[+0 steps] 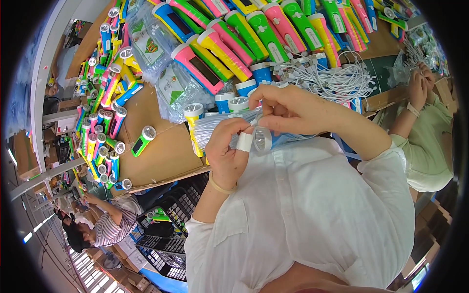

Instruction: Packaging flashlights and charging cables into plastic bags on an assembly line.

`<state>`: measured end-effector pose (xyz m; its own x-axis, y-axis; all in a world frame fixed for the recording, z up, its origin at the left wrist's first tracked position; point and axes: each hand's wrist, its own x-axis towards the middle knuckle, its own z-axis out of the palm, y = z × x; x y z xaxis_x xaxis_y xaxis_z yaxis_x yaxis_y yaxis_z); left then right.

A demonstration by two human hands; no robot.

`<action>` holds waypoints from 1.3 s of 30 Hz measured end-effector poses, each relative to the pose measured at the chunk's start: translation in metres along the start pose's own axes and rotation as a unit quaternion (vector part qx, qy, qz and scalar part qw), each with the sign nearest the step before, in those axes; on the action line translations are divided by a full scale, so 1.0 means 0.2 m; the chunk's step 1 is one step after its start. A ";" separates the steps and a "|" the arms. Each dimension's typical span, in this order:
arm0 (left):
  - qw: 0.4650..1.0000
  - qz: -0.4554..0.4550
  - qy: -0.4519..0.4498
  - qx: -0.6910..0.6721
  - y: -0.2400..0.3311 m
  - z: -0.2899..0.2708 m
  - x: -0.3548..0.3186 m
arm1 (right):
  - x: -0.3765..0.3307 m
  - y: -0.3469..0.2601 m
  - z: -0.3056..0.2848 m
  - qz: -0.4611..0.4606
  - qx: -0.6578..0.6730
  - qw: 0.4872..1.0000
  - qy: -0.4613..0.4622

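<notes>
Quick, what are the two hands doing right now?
Left hand: closed around the blue plastic flashlight with a round silver head, in a clear plastic bag.
Right hand: fingers pinched on that clear bag's edge above the flashlight.

A blue flashlight [273, 140] is held level in front of the white shirt — its round silver reflector head is turned toward the camera, with the body running off to the right. It is partly sheathed in a clear plastic bag [222, 126], whose crinkled open end trails away to the left. The head is gripped by the left hand [226, 151], one finger of which is taped white, while the bag is pinched from above by the right hand [288, 108].
</notes>
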<state>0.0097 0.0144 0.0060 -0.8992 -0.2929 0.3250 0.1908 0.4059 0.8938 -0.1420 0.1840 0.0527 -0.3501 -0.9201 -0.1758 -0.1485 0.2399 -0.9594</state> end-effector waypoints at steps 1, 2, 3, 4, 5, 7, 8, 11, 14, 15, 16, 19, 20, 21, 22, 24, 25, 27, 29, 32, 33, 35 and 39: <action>1.000 0.001 -0.002 -0.001 0.00 0.01 0.01 | 0.00 -0.01 0.00 -0.008 0.004 1.000 -0.016; 1.000 0.016 -0.007 0.006 0.01 0.01 0.02 | 0.01 0.02 0.02 -0.007 0.004 1.000 -0.014; 0.999 0.032 -0.012 0.012 0.01 0.01 0.03 | 0.02 0.07 0.05 -0.086 -0.066 0.994 0.028; 0.999 0.032 -0.013 0.012 0.01 0.01 0.03 | 0.03 0.11 0.07 -0.163 -0.134 0.975 0.068; 0.999 0.032 -0.011 0.011 0.00 0.01 0.03 | 0.02 0.12 0.08 -0.163 -0.134 0.975 0.068; 0.999 0.032 -0.011 0.009 -0.01 0.00 0.03 | -0.01 0.15 0.08 -0.187 -0.187 0.959 0.104; 1.000 0.014 0.017 -0.009 -0.01 -0.01 0.01 | -0.04 0.15 0.06 -0.188 -0.186 0.959 0.103; 0.990 -0.044 0.094 -0.090 -0.06 -0.06 -0.03 | -0.17 0.23 -0.06 -0.134 -0.223 0.956 0.134; 0.975 -0.104 0.124 -0.152 -0.09 -0.11 -0.01 | -0.26 0.28 -0.16 -0.113 -0.233 0.957 0.133; 0.977 -0.102 0.124 -0.142 -0.13 -0.10 0.00 | -0.28 0.27 -0.17 -0.081 -0.244 0.955 0.145; 0.978 -0.102 0.125 -0.131 -0.15 -0.10 0.02 | -0.31 0.27 -0.18 -0.050 -0.253 0.953 0.157; 0.995 -0.066 0.074 -0.015 -0.18 -0.09 0.10 | -0.36 0.24 -0.35 -0.046 -0.300 0.902 0.306; 0.995 -0.020 0.041 0.092 -0.18 -0.09 0.12 | -0.38 0.24 -0.42 -0.010 -0.223 0.916 0.334; 0.990 0.003 0.034 0.139 -0.19 -0.10 0.11 | -0.41 0.26 -0.51 0.025 -0.145 0.922 0.359; 0.990 0.006 0.033 0.137 -0.18 -0.09 0.10 | -0.46 0.30 -0.60 0.024 -0.099 0.930 0.354; 0.967 0.110 -0.006 0.228 -0.18 -0.08 0.07 | -0.48 0.32 -0.68 0.019 -0.079 0.914 0.397; 0.963 0.130 -0.010 0.238 -0.19 -0.07 0.06 | -0.48 0.33 -0.71 0.017 -0.047 0.895 0.442; 0.953 0.132 -0.007 0.271 -0.23 -0.11 -0.04 | -0.48 0.35 -0.83 0.035 -0.010 0.856 0.516; 0.948 0.133 -0.026 0.287 -0.23 -0.12 -0.10 | -0.49 0.49 -1.04 -0.010 -0.080 0.830 0.552; 0.931 0.123 -0.041 0.341 -0.20 -0.09 -0.16 | -0.52 0.46 -1.28 0.056 -0.004 0.802 0.595; 0.928 0.124 -0.032 0.350 -0.20 -0.08 -0.18 | -0.53 0.46 -1.39 0.065 -0.011 0.784 0.617; 0.927 0.140 -0.026 0.346 -0.20 -0.08 -0.17 | -0.62 0.69 -1.89 0.144 -0.254 0.697 0.655; 0.939 0.133 -0.046 0.314 -0.25 -0.06 -0.12 | -1.10 0.65 -2.76 0.160 -0.424 0.537 0.712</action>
<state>0.0254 -0.0085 -0.0423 -0.8887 -0.0445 0.4564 0.1695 0.8929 0.4171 -0.5953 0.5887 0.0887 -0.7455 0.2339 0.6242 -0.0268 0.9252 -0.3786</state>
